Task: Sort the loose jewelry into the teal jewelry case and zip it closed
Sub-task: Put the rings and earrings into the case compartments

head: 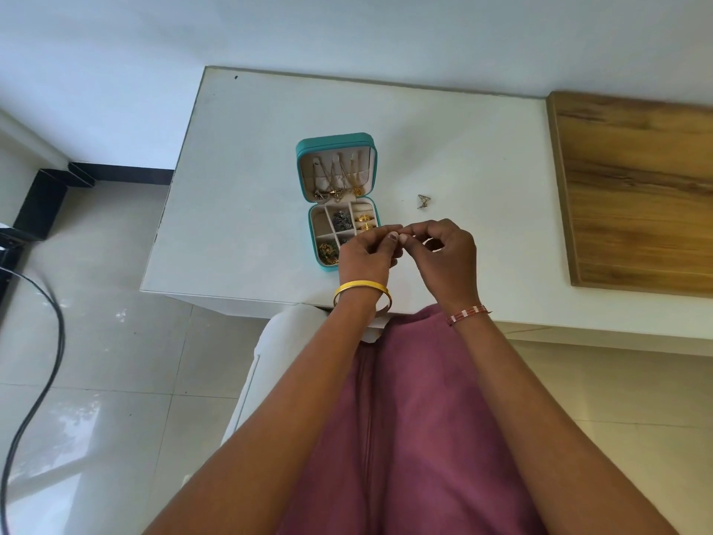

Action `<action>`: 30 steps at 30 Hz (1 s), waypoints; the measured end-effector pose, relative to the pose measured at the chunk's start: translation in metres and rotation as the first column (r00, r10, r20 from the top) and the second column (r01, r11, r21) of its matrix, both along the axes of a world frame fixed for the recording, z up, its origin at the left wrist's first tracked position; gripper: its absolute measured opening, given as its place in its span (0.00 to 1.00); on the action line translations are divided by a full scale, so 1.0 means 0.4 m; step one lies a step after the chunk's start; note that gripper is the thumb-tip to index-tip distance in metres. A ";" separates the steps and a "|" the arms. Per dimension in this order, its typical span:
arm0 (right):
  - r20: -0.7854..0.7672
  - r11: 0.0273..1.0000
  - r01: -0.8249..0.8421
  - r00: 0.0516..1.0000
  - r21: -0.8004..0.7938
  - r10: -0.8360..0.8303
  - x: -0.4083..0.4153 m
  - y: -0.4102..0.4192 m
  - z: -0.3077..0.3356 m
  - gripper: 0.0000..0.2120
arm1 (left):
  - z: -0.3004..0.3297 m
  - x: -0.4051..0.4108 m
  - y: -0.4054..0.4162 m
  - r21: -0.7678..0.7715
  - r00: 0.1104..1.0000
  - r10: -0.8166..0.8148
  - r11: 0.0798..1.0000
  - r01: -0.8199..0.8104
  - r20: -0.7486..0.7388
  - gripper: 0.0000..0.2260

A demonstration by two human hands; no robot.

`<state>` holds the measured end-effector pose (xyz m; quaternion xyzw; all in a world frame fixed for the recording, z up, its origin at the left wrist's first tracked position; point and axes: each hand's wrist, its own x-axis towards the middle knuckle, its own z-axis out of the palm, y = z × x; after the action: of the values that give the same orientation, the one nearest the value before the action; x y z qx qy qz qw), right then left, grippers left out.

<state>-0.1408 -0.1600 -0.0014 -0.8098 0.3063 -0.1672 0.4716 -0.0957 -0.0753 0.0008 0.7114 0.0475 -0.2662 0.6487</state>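
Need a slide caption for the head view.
Both hands pinch a tiny piece beside the open teal case; one earring lies loose on the table.

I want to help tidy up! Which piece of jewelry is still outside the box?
The small gold triangular earring, lying alone on the white table right of the open teal jewelry case; the others sit inside.

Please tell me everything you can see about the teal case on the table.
The teal case lies open on the white table. Its lid is folded back, lined in beige, and gold chains hang inside it. The base is divided into beige compartments holding gold rings and dark pieces. The left hand hides its near right corner; whether it touches the case is unclear.
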 end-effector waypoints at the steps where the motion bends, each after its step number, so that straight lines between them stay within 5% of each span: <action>1: 0.000 1.000 -0.007 1.000 0.021 0.007 0.002 -0.003 -0.001 0.04 | 0.001 0.001 0.000 -0.002 1.000 0.007 1.000 -0.007 -0.007 0.10; 5: 0.008 0.987 0.081 0.996 0.138 -0.083 0.023 -0.033 -0.017 0.03 | 0.001 0.008 -0.002 -0.020 0.997 0.057 0.998 -0.058 -0.049 0.09; 9: -0.046 0.978 0.196 0.980 0.070 -0.193 0.061 -0.110 -0.063 0.04 | -0.001 0.020 -0.001 -0.019 0.991 0.105 0.994 -0.107 -0.083 0.09; 16: -0.322 0.950 -0.154 0.945 -0.273 0.060 0.151 -0.176 -0.106 0.15 | -0.009 0.039 0.005 -0.009 0.985 0.133 0.991 -0.134 -0.113 0.10; 23: -0.426 0.831 -0.278 0.903 -0.481 0.055 0.154 -0.156 -0.127 0.11 | -0.013 0.030 0.011 -0.022 0.984 0.131 0.991 -0.135 -0.117 0.11; 26: -0.433 0.803 -0.307 0.899 -0.511 0.068 0.143 -0.150 -0.132 0.12 | -0.005 0.029 0.017 -0.030 0.982 0.147 0.988 -0.151 -0.123 0.11; 30: -0.314 0.916 -0.164 0.948 -0.366 0.044 0.118 -0.138 -0.122 0.11 | 0.011 0.025 0.033 -0.050 0.979 0.170 0.983 -0.176 -0.108 0.10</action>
<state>-0.0935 -0.2153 -0.0503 -0.9182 0.2907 -0.0742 0.2585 -0.0857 -0.0622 0.0053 0.6702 0.1349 -0.2464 0.6869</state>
